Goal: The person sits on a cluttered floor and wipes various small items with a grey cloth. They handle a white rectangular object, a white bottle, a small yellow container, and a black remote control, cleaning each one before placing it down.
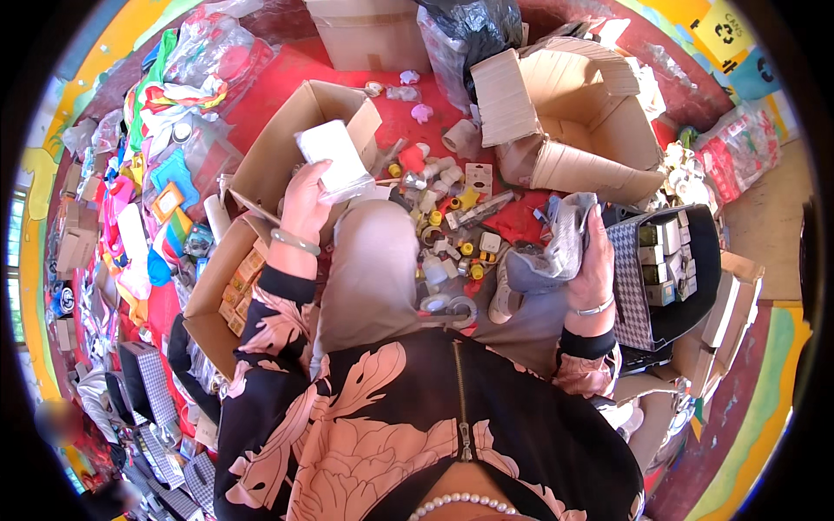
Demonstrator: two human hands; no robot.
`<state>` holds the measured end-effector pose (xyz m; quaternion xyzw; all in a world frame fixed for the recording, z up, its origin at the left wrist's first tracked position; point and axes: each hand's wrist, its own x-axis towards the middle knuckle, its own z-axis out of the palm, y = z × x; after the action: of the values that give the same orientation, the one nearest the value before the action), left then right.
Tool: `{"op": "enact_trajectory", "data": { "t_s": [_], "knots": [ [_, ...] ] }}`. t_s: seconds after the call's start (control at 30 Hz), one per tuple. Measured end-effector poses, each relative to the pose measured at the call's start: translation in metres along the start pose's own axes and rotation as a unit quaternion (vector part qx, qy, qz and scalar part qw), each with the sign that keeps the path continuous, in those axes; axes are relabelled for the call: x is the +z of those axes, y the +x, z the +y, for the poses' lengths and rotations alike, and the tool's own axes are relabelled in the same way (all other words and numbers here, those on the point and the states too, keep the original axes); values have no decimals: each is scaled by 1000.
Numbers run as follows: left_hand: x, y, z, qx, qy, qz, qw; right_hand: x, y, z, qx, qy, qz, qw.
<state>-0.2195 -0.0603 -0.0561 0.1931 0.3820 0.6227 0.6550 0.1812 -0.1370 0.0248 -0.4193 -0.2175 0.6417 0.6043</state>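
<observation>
A: Head view first. Left hand (304, 201)?

B: Raised over the lap, fingers clenched round a white packet in clear wrap (334, 161), held up in front of an open cardboard box (287, 143) to the far left. Pale bangle (295, 241) on that wrist.

A: And the right hand (598, 260)?

B: Out to the right, closed on a grey crumpled bag (556, 247), possibly plastic or cloth; hard to tell in the fisheye blur. Thin bracelet (596, 306) at the wrist. Bag hanging just beside a black case (686, 278) packed with small boxes.

A: Between the two hands?

B: Grey-clad knee (369, 269) rising in the middle, and past it, on a red floor covering (287, 74), a scatter of small bottles and caps (443, 234), yellow, red and white. A roll of tape (447, 306) lying near, just by the knee.

A: Further out?

B: Far right, a big torn cardboard box (582, 113), flaps splayed. Far centre, a dark plastic sack (469, 30). Along the left, a heap of bright toys and packets (165, 156). Near left, a second open box (213, 295) holding small cartons, touching the left sleeve (269, 321), black with pink flowers.
</observation>
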Motion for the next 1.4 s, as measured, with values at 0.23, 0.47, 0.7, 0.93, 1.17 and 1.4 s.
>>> {"op": "enact_trajectory", "data": {
  "t_s": [0.23,0.47,0.7,0.93,1.17,1.4],
  "knots": [
    [53,87,8,-42,349,-93,932,26,2,-27,80,-307,-359,878],
    [48,234,-68,14,703,-96,704,21,22,43,-10,-667,-446,597],
    [13,256,-206,-3,809,-154,567,21,13,37,-26,-713,-417,564],
    [-20,222,-323,-169,696,-83,693,4,23,17,-19,-724,-341,599],
    [21,212,-360,-151,752,-311,561,-11,19,14,-43,-726,-342,594],
    [92,240,-409,-89,762,-432,473,-16,24,14,-72,-670,-350,651]
  ]
}}
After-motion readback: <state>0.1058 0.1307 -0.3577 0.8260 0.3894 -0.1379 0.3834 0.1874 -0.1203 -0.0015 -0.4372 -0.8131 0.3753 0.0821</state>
